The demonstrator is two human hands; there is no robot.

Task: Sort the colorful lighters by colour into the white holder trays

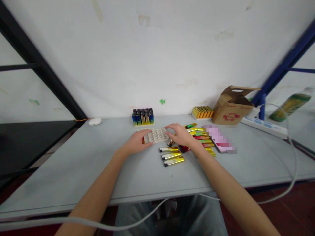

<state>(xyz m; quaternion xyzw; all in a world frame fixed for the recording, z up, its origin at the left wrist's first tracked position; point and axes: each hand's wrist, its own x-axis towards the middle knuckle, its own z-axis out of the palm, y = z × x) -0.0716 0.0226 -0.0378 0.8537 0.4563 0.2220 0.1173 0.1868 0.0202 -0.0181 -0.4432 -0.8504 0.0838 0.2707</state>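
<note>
A small white tray (157, 135) with rows of round holes is on the desk in front of me. My left hand (137, 142) grips its left end, thumb at the near side and fingers at the far side. A bit of red and gold shows beside that palm; I cannot make out what it is. At the tray's right end, my right hand (181, 134) has its thumb and fingertips against the edge. Three yellow-and-silver lighters (174, 161) lie in a row just nearer to me. More lighters in mixed colours (205, 141) lie loose under and beyond my right forearm.
Against the wall stand a block of dark lighters (142, 117) and a block of yellow ones (203, 112). To the right are an open cardboard box (231, 108), a pink blurred item (219, 138), a power strip (264, 127) and a bottle (290, 105). A white case (94, 122) sits left.
</note>
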